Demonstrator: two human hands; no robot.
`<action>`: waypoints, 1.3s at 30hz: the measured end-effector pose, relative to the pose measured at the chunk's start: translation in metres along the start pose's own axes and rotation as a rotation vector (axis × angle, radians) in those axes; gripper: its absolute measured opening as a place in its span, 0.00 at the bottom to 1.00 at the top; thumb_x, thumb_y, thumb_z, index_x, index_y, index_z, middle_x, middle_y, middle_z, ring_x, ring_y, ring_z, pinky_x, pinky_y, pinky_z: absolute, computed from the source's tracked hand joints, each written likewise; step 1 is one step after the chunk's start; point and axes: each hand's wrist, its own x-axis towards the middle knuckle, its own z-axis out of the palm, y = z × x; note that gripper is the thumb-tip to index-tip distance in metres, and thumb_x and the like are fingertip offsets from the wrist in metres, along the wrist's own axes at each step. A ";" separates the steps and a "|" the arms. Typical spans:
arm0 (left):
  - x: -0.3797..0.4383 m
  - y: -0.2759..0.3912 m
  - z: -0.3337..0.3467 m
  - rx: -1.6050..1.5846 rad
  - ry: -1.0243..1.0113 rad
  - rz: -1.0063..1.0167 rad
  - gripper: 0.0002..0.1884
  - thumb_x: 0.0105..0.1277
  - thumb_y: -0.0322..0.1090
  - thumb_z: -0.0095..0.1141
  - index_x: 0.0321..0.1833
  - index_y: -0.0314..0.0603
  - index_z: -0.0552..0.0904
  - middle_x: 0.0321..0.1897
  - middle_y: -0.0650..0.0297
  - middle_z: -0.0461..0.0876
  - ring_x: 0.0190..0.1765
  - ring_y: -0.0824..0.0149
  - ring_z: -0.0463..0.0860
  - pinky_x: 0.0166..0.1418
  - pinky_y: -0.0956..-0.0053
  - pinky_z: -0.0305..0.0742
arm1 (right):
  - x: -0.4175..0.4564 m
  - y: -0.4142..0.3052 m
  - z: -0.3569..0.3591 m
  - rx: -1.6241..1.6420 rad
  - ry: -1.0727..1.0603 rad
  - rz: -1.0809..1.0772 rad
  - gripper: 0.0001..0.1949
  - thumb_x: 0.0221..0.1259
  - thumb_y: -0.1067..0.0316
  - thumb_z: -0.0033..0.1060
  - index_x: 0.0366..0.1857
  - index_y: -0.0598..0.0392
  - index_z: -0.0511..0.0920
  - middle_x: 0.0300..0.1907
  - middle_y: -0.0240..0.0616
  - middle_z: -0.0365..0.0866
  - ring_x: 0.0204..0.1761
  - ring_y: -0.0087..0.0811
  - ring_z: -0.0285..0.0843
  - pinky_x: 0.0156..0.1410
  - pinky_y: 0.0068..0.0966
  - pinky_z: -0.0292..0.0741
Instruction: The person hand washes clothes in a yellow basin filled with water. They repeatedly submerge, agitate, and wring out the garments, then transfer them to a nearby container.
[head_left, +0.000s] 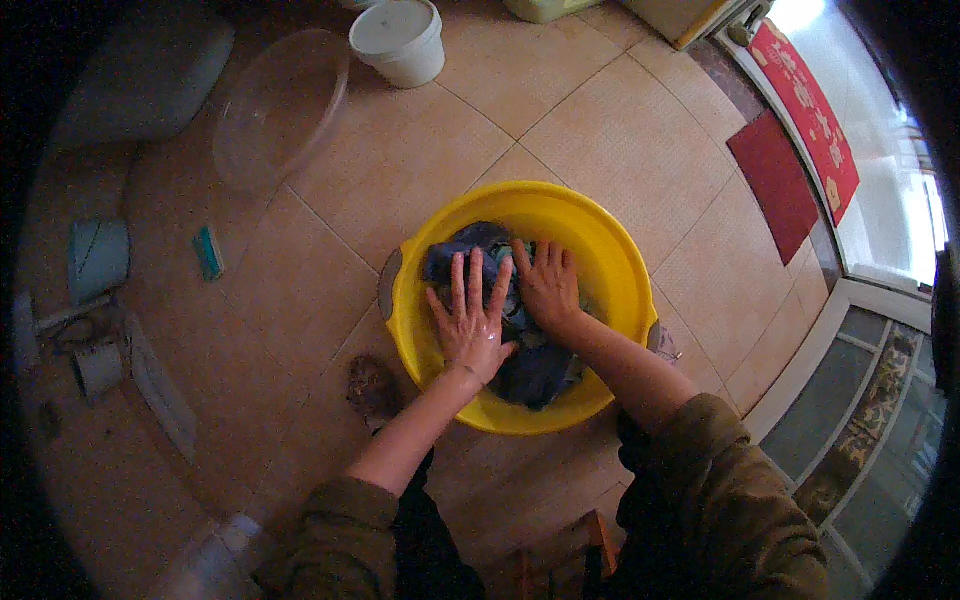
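Note:
A yellow plastic basin (615, 255) stands on the tiled floor between my feet, with dark, wet-looking clothes (534, 375) inside. My left hand (471, 326) is over the left part of the clothes, its fingers spread and its back wet. Beside it, my right hand (551, 289) lies palm down over the upper middle of the clothes, fingers a little apart. Neither hand is closed on any cloth. Parts of the clothes are hidden under both hands.
A white bucket (405, 52) and a clear plastic basin (281, 112) are at the upper left. A teal brush (208, 253) lies on the floor at left. A red mat (776, 187) lies by the doorway at right. Part of a wooden stool (602, 541) shows below.

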 end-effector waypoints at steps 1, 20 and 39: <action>0.006 0.001 0.000 -0.007 -0.147 -0.026 0.63 0.30 0.44 0.73 0.68 0.47 0.41 0.69 0.54 0.37 0.70 0.49 0.36 0.64 0.43 0.46 | 0.001 0.000 -0.002 0.025 -0.015 0.009 0.22 0.53 0.66 0.43 0.55 0.51 0.65 0.45 0.50 0.69 0.46 0.44 0.67 0.51 0.38 0.62; 0.037 -0.024 0.050 -0.222 -0.385 -0.098 0.61 0.39 0.42 0.68 0.68 0.53 0.31 0.70 0.60 0.32 0.70 0.55 0.41 0.68 0.60 0.50 | 0.002 0.023 0.003 0.253 -0.123 0.098 0.24 0.51 0.61 0.49 0.54 0.56 0.64 0.49 0.55 0.67 0.53 0.53 0.64 0.57 0.44 0.61; 0.012 -0.029 0.029 -0.466 0.078 0.074 0.64 0.32 0.60 0.67 0.68 0.45 0.39 0.67 0.56 0.49 0.69 0.54 0.48 0.62 0.35 0.38 | -0.010 0.004 -0.094 1.064 -0.035 0.278 0.18 0.43 0.71 0.58 0.41 0.53 0.66 0.36 0.49 0.74 0.39 0.49 0.75 0.42 0.36 0.71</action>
